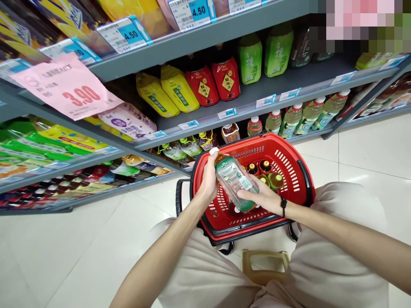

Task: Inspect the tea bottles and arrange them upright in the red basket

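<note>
A green-labelled drink bottle point(233, 182) with a white cap is held tilted over a red shopping basket point(292, 160). My left hand point(210, 177) is closed round its neck end, near the cap. Around the lower part of the bottle my right hand point(261, 194) is closed, the thumb lying across the label. Several bottles stand in the basket, among them dark-capped ones point(265, 166) and a green-capped one point(276, 180). The held bottle hides part of the basket's contents.
Ahead runs a grey shelf point(205, 115) with yellow drink bottles point(180, 92), red bottles point(226, 79) and green bottles point(278, 53). Clear bottles point(308, 116) stand on the bottom level. A pink price sheet point(69, 87) hangs at left. Between my legs is a beige stool point(265, 273).
</note>
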`<state>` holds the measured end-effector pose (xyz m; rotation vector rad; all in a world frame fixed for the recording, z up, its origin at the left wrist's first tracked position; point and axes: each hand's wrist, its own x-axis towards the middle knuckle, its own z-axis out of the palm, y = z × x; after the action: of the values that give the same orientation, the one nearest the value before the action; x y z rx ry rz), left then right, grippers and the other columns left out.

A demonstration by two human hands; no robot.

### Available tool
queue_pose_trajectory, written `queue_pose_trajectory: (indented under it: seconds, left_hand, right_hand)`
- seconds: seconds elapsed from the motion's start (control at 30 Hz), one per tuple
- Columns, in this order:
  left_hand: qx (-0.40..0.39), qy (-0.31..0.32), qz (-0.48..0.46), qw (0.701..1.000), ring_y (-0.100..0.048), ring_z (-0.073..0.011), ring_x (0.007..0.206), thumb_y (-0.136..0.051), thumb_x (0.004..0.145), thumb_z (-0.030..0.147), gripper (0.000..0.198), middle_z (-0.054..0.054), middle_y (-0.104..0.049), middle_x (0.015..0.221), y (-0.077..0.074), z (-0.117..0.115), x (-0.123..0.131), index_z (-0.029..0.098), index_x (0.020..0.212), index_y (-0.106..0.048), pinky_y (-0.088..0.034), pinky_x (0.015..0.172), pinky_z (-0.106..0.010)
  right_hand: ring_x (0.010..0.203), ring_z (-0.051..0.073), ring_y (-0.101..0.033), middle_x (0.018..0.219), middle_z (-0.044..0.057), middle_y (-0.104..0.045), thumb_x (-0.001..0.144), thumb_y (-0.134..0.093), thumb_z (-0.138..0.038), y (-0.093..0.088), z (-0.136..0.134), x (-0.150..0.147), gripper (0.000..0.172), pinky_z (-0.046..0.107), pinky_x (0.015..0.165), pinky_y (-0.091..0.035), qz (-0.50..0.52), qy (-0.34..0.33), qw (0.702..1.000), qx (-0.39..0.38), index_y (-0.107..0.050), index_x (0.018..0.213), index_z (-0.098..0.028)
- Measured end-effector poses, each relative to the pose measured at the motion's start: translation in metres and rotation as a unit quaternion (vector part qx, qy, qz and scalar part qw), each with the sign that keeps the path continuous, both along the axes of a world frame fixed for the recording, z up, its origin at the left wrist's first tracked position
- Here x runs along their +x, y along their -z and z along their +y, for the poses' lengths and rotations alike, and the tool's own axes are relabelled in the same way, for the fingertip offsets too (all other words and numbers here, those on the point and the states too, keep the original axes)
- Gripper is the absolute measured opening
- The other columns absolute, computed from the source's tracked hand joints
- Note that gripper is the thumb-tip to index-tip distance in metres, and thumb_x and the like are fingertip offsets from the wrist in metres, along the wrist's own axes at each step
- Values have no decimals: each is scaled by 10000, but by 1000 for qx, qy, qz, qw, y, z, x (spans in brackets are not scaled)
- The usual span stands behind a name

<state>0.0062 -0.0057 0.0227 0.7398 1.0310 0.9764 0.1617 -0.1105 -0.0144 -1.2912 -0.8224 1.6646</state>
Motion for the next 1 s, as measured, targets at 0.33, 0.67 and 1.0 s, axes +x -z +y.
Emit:
queue_pose_trajectory:
  seconds: [0.33, 0.67, 1.0]
  left_hand:
    - [-61, -20, -9, 998, -795, -318, 954, -730, 803, 696, 547, -95, -822, 913, -2, 3, -1, 180, 985, -745, -632, 886, -411]
    - [-97, -27, -17, 995, -790, -340, 921, -592, 833, 783, 660, -129, -820, 899, 1, 0, -6, 152, 933, -758, -631, 880, -436]
    - [-92, -23, -8, 995, -785, -333, 897, -593, 825, 749, 617, -115, -814, 865, 3, -1, -4, 162, 925, -754, -630, 853, -422]
  right_hand:
    - [1245, 313, -711, 1233, 54, -792, 682, -1007, -466, 6, -4, 1, 760, 516, 1159, -522, 15, 10, 999, 28, -686, 1347, -285]
    - [1204, 301, -723, 1256, 66, -791, 681, -1007, -454, 7, -6, -2, 705, 489, 1131, -540, 21, 8, 1000, 13, -704, 1288, -263]
    - [1208, 312, -723, 1250, 68, -797, 691, -990, -503, 3, -5, -3, 691, 503, 1143, -527, 16, 4, 1000, 9, -714, 1274, -254]
